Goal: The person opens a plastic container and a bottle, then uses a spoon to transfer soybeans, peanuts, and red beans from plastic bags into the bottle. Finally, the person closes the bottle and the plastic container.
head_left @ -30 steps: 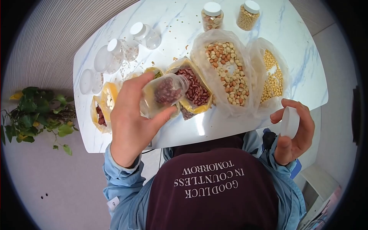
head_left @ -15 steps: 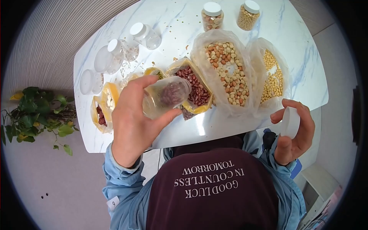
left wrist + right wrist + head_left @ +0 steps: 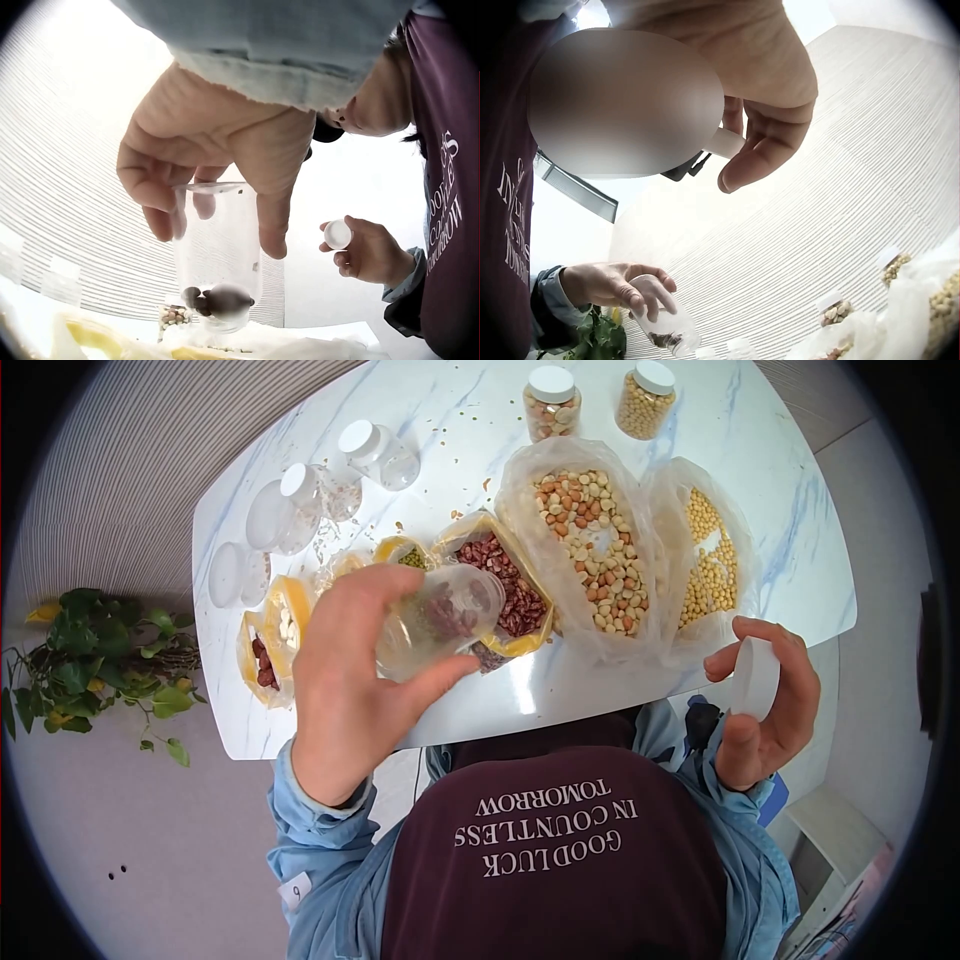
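Observation:
In the head view my left hand (image 3: pixel 345 680) grips a clear plastic jar (image 3: pixel 415 635) round its body, thumb on the near side. The jar is tipped, its open mouth over a yellow-edged bag (image 3: pixel 533 644) of dark red speckled beans (image 3: pixel 522 608). A few beans (image 3: pixel 225 301) lie near the jar's lowered mouth in the left wrist view. Off to the right, beyond the table's near edge, my right hand (image 3: pixel 795 710) holds a white round lid (image 3: pixel 756 680) between thumb and fingers.
Right of the beans stand plastic bags of peanuts (image 3: pixel 590 560) and yellow soybeans (image 3: pixel 712 560). Filled jars of peanuts (image 3: pixel 552 415) and soybeans (image 3: pixel 645 408) are behind. White-lidded clear jars (image 3: pixel 380 455) lie at the back left, near small bags (image 3: pixel 290 600) and scattered bits.
My left hand has shifted slightly right and tipped the jar further over the bag. Fewer beans show inside the jar. The right hand with the lid has hardly moved.

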Action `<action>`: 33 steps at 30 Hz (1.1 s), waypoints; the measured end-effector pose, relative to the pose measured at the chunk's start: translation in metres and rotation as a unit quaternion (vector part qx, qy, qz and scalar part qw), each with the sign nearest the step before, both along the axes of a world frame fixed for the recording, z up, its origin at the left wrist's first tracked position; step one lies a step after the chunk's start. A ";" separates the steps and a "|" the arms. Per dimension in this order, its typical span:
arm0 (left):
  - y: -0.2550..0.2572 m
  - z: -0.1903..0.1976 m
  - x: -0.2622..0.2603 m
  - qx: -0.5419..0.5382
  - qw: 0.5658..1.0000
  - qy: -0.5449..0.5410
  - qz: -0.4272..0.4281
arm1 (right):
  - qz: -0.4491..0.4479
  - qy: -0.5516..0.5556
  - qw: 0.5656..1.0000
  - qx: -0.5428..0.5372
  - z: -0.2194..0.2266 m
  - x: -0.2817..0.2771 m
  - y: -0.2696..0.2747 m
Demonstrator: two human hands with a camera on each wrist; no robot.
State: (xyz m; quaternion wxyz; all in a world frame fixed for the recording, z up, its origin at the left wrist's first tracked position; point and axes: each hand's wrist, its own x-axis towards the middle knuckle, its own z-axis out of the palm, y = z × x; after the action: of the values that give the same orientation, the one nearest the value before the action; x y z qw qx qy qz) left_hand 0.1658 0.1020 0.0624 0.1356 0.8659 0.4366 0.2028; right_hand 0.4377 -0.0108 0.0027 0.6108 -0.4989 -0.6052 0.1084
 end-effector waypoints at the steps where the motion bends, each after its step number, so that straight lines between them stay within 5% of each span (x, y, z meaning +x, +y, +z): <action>1: 0.000 -0.001 0.001 -0.001 1.000 -0.003 -0.021 | 0.002 0.001 1.000 0.001 0.000 0.000 0.000; 33: 0.001 -0.006 0.008 -0.022 0.998 -0.039 -0.046 | 0.018 0.001 1.000 -0.005 0.002 0.000 -0.002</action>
State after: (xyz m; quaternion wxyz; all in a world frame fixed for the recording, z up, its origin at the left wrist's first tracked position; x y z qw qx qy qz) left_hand 0.1733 0.1032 0.0560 0.1812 0.8734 0.3949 0.2202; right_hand 0.4381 -0.0129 0.0043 0.6071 -0.4906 -0.6128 0.1232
